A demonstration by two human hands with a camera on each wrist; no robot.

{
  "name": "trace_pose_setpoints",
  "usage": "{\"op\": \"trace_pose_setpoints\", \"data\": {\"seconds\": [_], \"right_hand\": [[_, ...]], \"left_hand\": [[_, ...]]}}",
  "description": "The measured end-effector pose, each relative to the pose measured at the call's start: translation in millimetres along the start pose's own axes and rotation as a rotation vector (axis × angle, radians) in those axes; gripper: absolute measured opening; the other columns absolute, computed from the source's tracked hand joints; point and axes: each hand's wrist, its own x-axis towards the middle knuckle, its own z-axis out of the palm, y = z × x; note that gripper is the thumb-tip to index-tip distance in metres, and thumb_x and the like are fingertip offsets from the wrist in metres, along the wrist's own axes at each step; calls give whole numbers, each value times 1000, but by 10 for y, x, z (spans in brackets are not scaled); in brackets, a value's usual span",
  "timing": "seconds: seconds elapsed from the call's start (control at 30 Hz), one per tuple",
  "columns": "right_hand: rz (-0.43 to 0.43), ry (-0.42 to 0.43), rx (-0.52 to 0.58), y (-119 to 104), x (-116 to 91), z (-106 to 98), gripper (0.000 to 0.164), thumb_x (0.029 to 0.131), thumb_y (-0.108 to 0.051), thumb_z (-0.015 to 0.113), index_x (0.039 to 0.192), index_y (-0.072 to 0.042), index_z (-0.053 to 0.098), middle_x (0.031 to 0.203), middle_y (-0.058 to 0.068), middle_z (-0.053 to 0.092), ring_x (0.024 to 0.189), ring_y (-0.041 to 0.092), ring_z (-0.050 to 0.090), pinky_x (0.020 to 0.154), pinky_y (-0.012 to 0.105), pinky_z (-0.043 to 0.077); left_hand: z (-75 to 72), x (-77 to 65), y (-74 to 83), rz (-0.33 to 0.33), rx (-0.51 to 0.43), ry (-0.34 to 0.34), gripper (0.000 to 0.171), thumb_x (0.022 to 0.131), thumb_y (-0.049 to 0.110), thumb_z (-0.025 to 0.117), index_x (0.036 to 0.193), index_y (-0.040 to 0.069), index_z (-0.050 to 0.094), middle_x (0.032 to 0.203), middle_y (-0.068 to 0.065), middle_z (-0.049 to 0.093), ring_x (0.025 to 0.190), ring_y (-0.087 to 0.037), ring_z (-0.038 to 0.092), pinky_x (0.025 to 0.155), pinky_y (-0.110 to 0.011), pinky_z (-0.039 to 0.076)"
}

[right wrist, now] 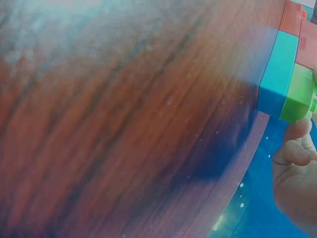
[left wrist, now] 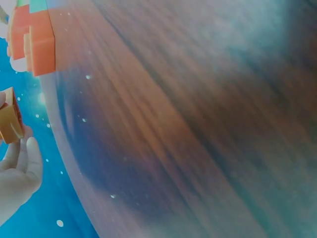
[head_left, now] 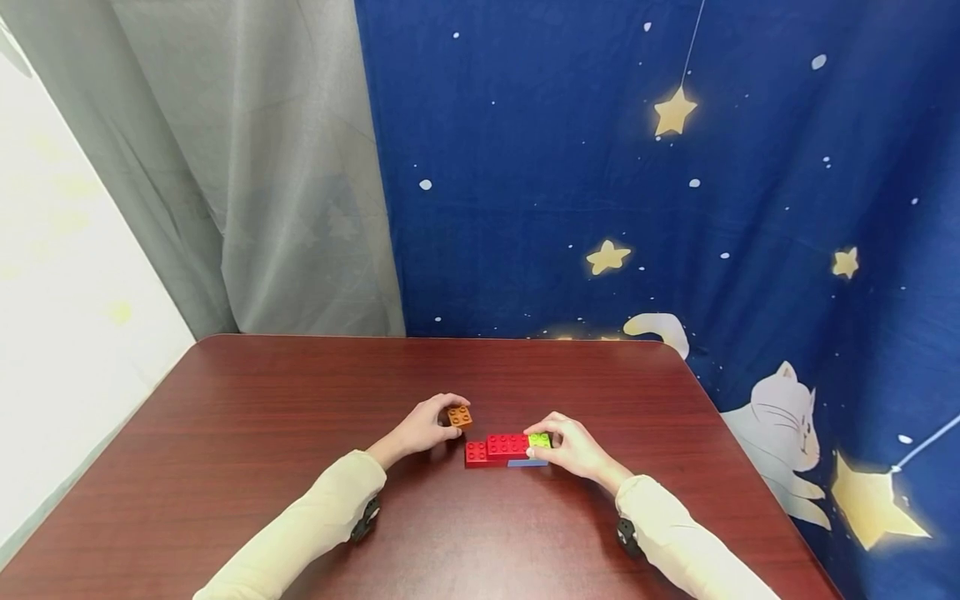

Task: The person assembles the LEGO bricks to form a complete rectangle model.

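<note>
My left hand pinches an orange square toy building brick between thumb and fingers, studs facing up. In the left wrist view that brick is held at the left edge, apart from the built row. The row has a lower red brick and a blue brick at the bottom. On top sit another red brick and a lime green brick at the right end. My right hand grips the green brick, its thumb at the near side and fingers behind.
The bricks stand on a dark red wood-grain table with rounded far corners. Behind it hang a grey curtain and a blue curtain with stars and a white cat. Dark wrist devices sit at both cream sleeves.
</note>
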Motion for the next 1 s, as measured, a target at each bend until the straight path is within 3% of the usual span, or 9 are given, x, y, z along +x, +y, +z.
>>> {"op": "trace_pose_setpoints", "data": {"seconds": [0.5,0.8,1.0], "right_hand": [[-1,11,13,-3,-11,12,29,71,-24,74,98,-15,66,81,-6,53,59,11,44,51,22,38],[2,14,8,-3,-8,18,29,71,-24,74,98,-14,67,81,-6,53,59,11,44,51,22,38],[-1,20,10,1,-14,22,29,71,-25,74,98,-16,67,80,-7,53,59,12,44,51,22,38]], "left_hand": [[38,-27,135,66,-52,-64,42,76,3,66,115,3,51,103,-6,53,85,-22,50,75,-40,43],[81,-45,177,38,-67,-115,38,76,7,67,112,6,51,98,-2,53,82,-20,52,74,-34,45],[102,-75,193,71,-64,-145,35,74,5,67,106,7,53,91,1,54,78,-20,53,70,-33,45]]}}
